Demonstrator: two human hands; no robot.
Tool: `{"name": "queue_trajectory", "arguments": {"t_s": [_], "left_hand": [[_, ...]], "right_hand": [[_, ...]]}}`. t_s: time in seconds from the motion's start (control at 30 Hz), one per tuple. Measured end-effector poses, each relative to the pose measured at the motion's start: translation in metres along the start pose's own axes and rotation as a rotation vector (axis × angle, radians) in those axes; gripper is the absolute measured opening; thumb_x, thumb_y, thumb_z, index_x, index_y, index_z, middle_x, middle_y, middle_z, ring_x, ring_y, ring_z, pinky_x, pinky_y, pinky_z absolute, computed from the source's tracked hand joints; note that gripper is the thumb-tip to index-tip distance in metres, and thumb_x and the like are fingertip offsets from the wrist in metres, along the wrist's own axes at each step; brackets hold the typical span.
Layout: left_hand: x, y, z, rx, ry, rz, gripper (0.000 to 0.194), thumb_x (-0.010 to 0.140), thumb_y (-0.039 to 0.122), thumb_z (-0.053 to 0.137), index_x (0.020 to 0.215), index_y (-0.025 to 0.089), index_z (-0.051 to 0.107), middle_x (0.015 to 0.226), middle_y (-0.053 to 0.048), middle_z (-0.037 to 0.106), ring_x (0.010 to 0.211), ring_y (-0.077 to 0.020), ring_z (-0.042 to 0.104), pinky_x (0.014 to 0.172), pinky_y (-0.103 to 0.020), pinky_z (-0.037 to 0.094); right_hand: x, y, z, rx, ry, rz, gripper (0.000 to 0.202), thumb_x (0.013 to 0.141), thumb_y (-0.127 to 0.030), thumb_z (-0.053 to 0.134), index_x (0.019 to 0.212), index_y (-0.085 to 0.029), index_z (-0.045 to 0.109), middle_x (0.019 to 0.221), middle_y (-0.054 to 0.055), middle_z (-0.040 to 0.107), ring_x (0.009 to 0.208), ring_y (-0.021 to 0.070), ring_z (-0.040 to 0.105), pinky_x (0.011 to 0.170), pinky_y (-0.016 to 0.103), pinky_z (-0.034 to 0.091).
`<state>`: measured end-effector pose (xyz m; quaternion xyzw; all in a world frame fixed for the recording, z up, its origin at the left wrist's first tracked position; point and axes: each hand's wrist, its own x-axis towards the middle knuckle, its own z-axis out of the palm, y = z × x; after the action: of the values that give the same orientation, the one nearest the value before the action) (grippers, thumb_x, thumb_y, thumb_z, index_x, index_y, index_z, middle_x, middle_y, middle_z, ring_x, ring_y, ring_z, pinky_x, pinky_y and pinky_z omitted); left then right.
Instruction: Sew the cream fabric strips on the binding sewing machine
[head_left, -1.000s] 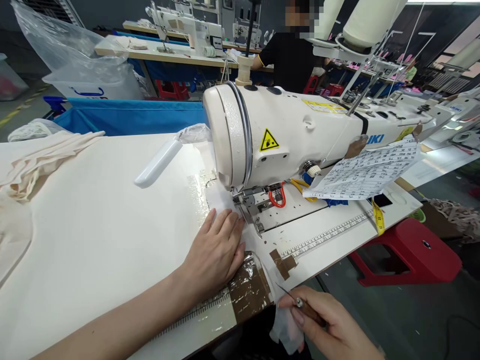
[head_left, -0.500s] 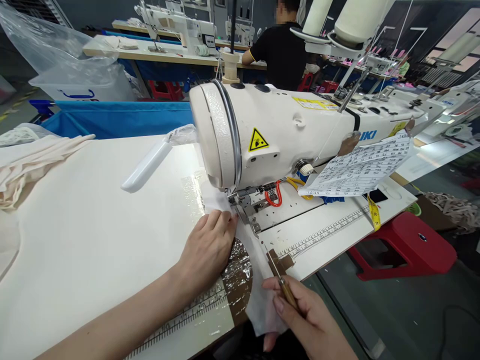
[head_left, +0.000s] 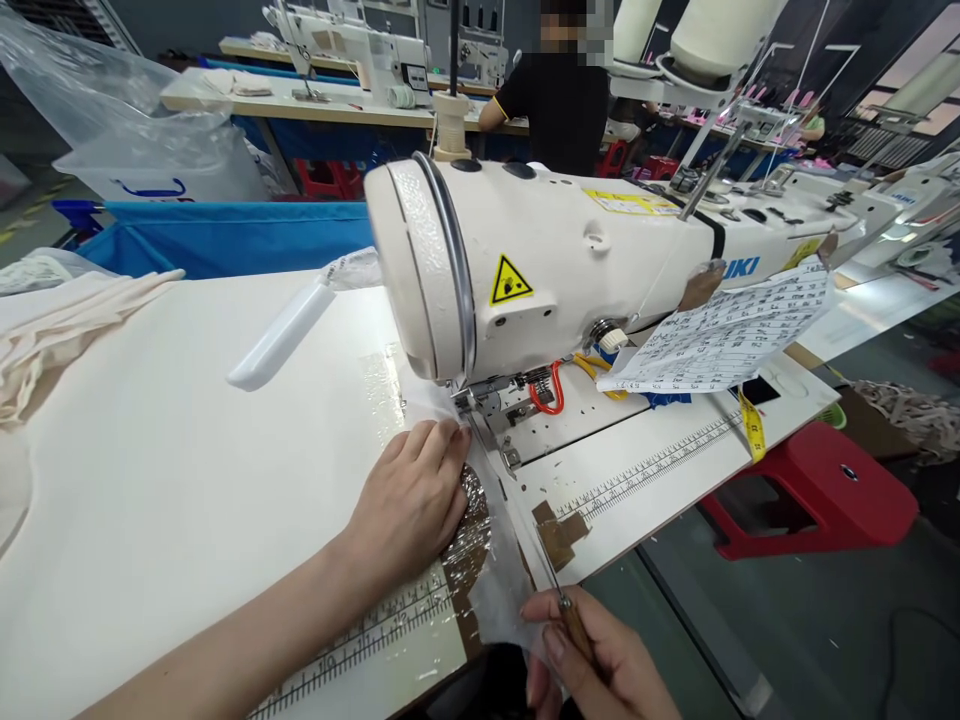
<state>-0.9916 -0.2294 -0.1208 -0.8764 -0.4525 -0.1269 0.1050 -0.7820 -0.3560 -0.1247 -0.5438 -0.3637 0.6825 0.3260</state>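
Note:
A thin strip of white sheer fabric [head_left: 504, 590] runs from under the sewing machine's presser foot [head_left: 466, 402] towards the front edge of the table. Close in front of the foot, my left hand [head_left: 411, 492] lies on the strip with curled fingers, its thumb side hidden. My right hand [head_left: 600, 655], at the table's front edge, is closed round the wooden handle of an awl [head_left: 576, 630], its metal shaft pointing up towards the machine. The fabric's near end passes by the right fingers; whether they pinch it I cannot tell.
The white sewing machine [head_left: 547, 270] spans the table, a written paper sheet [head_left: 720, 335] hanging at its side. Red-handled snips [head_left: 553, 392] lie beneath it. Cream fabric [head_left: 67, 320] lies far left. A red stool [head_left: 817, 490] stands right; a person [head_left: 562, 100] sits beyond.
My right hand and the awl have come slightly down, towards me. The strip's near end has shifted left. My left hand stays in about the same place by the foot.

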Motion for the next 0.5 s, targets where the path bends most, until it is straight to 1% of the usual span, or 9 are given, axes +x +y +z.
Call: {"name": "queue_trajectory", "arguments": {"t_s": [0.1,0.2,0.37,0.5], "left_hand": [[0.0033,-0.0039,0.0025,0.007,0.000,-0.011,0.043,0.094,0.017,0.038,0.130,0.001,0.056,0.117,-0.019,0.060,0.103,-0.0301,0.054,0.084,-0.043,0.048],[0.0044,-0.0076,0.0053,0.017,0.008,-0.017,0.044,0.096,0.019,0.036,0.131,0.002,0.056,0.121,-0.019,0.060,0.109,-0.0301,0.054,0.089,-0.043,0.047],[0.0031,-0.0069,0.0049,0.001,0.031,-0.031,0.045,0.098,0.021,0.032,0.131,0.003,0.057,0.127,-0.018,0.060,0.120,-0.0300,0.051,0.099,-0.044,0.042],[0.0015,-0.0013,0.0018,-0.049,0.048,-0.005,0.044,0.096,0.020,0.036,0.130,0.002,0.058,0.126,-0.018,0.060,0.118,-0.0299,0.052,0.100,-0.044,0.042]], "right_hand": [[0.0033,0.0002,-0.0001,-0.012,-0.003,-0.076,0.054,0.091,-0.068,0.059,0.105,-0.016,0.063,0.070,0.001,0.063,0.049,0.0110,0.059,0.052,0.023,0.047],[0.0054,0.0011,-0.0008,-0.065,-0.001,-0.146,0.049,0.095,-0.064,0.055,0.103,-0.016,0.063,0.072,0.002,0.064,0.046,0.0082,0.058,0.048,0.019,0.042],[0.0061,0.0039,-0.0035,-0.133,-0.015,-0.178,0.046,0.098,-0.062,0.052,0.104,-0.018,0.063,0.073,0.002,0.065,0.047,0.0088,0.060,0.048,0.019,0.044],[0.0071,0.0023,-0.0035,-0.152,-0.052,-0.192,0.046,0.099,-0.061,0.050,0.105,-0.017,0.064,0.074,0.002,0.065,0.049,0.0096,0.061,0.050,0.020,0.045]]}}
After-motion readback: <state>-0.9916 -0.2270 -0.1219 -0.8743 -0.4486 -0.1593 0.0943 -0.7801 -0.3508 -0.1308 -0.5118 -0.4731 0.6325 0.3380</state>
